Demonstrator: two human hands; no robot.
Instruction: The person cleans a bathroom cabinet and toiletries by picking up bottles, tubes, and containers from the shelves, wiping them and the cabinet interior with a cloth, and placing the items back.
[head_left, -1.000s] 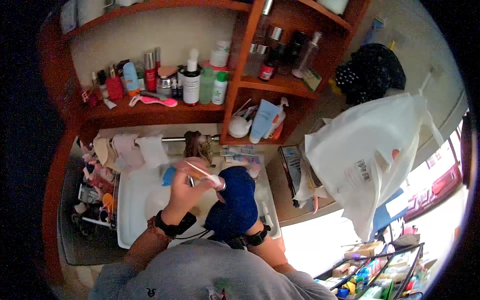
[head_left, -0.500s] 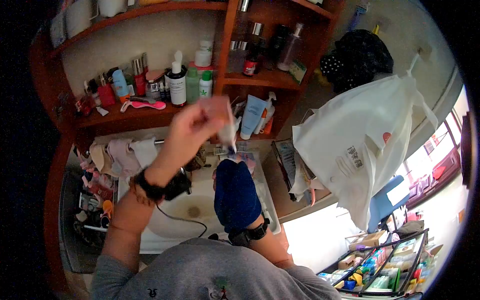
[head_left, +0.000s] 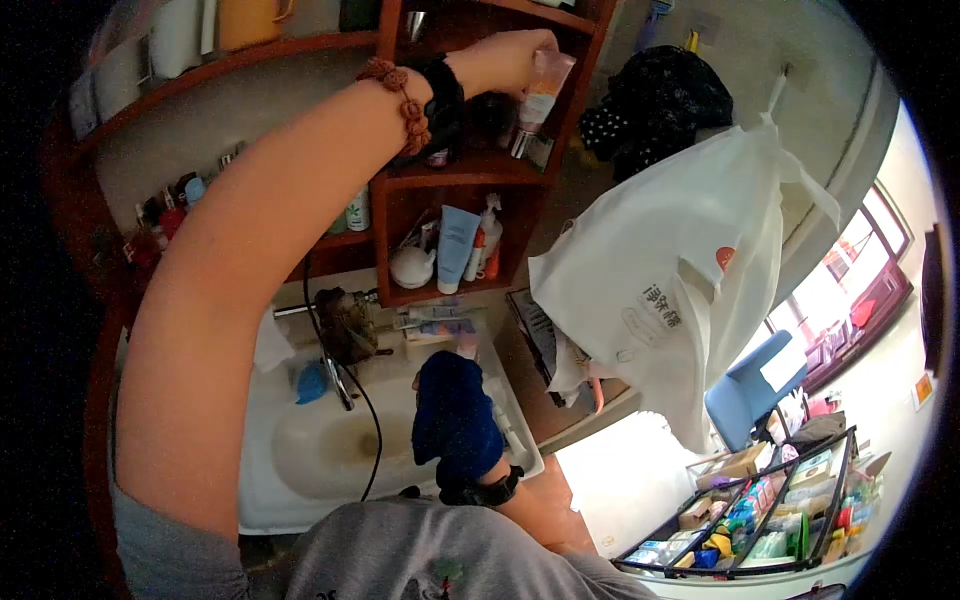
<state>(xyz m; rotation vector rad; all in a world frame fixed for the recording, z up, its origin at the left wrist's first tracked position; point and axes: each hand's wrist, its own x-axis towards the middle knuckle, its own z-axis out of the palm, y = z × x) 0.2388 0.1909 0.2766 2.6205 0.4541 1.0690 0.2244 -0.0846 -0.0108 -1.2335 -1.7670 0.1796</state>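
Observation:
Raised to the upper right shelf compartment, my left hand (head_left: pixel 512 62) grips a pinkish clear tube (head_left: pixel 541 95), its silver cap pointing down beside a small green box (head_left: pixel 540 151). Dark bottles behind my wrist are partly hidden. Over the right part of the white sink (head_left: pixel 265 490), a dark blue cloth (head_left: pixel 457 415) covers my right hand (head_left: pixel 417 382); only a bit of a finger shows at the cloth's left edge, so its grip is hidden.
A white plastic bag (head_left: pixel 665 270) hangs at the right. In the lower shelf stand a blue tube (head_left: pixel 457 248) and a white round container (head_left: pixel 412 267). A black cable (head_left: pixel 350 375) crosses the sink near the faucet (head_left: pixel 338 385). A loaded rack (head_left: pixel 750 520) stands lower right.
My left hand has gone from above the sink up to the shelf with the tube, which was upright near the cloth. My right hand stays low under the blue cloth. The view has shifted.

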